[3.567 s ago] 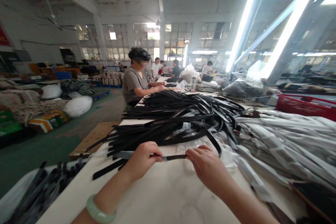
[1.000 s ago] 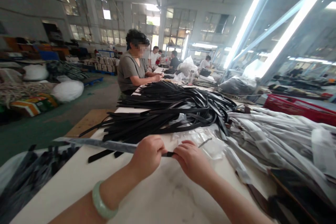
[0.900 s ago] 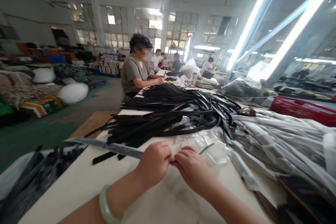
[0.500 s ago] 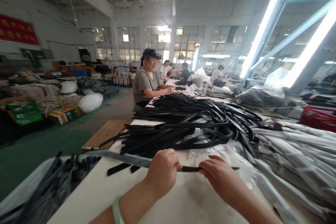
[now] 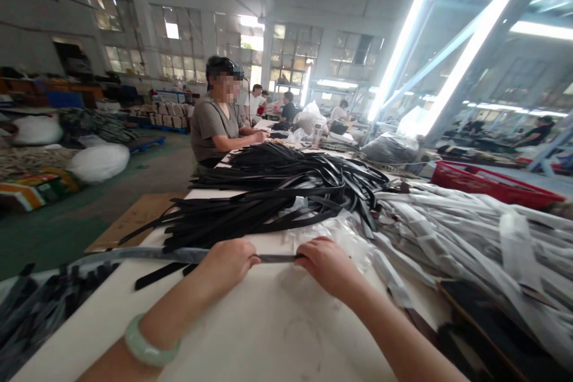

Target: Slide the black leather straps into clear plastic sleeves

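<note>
My left hand (image 5: 228, 262) is closed around a black strap (image 5: 277, 258) that runs level above the white table. My right hand (image 5: 329, 265) pinches the same strap a short way to the right. Between my hands the strap looks greyish, as if under thin plastic. Left of my left hand it continues inside a cloudy plastic sleeve (image 5: 147, 254), which trails past the table's left edge. A pile of loose black straps (image 5: 233, 215) lies just beyond my hands. Crumpled clear plastic (image 5: 340, 233) rests behind my right hand.
White-wrapped strips (image 5: 447, 221) are heaped on the right, with a red basket (image 5: 492, 185) behind. At lower left, a container holds sleeved black straps (image 5: 49, 310). A co-worker (image 5: 219, 113) is at the table's far left side, near a cardboard sheet (image 5: 129, 221) on the floor.
The view has turned right. Between my hands the strap looked bare black before and now looks greyish and covered. The end that stuck out past my right hand no longer shows.
</note>
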Demonstrator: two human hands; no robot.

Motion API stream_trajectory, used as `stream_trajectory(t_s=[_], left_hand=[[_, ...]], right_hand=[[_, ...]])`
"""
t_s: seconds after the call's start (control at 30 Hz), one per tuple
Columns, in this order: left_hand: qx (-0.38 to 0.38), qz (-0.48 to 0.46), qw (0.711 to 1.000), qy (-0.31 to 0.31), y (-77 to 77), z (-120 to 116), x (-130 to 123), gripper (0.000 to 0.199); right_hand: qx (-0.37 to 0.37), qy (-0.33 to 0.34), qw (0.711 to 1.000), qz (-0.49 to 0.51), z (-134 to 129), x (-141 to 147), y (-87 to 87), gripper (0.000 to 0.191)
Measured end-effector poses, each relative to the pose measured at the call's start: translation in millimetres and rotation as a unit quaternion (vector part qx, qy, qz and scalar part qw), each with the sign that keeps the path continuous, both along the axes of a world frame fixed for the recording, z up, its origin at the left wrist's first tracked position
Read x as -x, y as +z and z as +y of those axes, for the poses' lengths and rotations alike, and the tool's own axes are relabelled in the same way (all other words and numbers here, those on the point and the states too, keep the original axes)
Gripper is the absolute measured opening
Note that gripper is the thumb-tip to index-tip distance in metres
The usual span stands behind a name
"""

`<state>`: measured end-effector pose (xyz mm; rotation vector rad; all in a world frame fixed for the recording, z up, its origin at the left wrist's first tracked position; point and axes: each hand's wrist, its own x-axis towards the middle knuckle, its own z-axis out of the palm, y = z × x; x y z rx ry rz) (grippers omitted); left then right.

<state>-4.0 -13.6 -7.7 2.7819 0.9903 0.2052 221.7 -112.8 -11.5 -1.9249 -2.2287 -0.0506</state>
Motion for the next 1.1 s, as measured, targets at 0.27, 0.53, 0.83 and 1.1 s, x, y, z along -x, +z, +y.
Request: stream_trajectory(t_s=[0.27,0.53,0.83,1.1], left_hand=[[-0.013,-0.005,1.0,0.014,3.1,4,-2,0.035],[0.006,-0.028,0.999,-0.042,0.5,-8,-11,0.033],[-0.018,0.013,1.0,-0.005,2.3,0,0,0.026],[-0.098,-0.002,0.976,0.197,46.9,-21,97,0.027]], right_hand=[[-0.019,-0.016,1.0,-0.008,0,-18,7.7,0.023],[-0.016,0.031,0.998,0.053,-9,8,3.8,0.019],[-0.022,0.02,0.994,0.108,-6,4,-2.5,0.018],[-0.14,0.029,0.975,0.17,-8,-5,-4.5,0.023]])
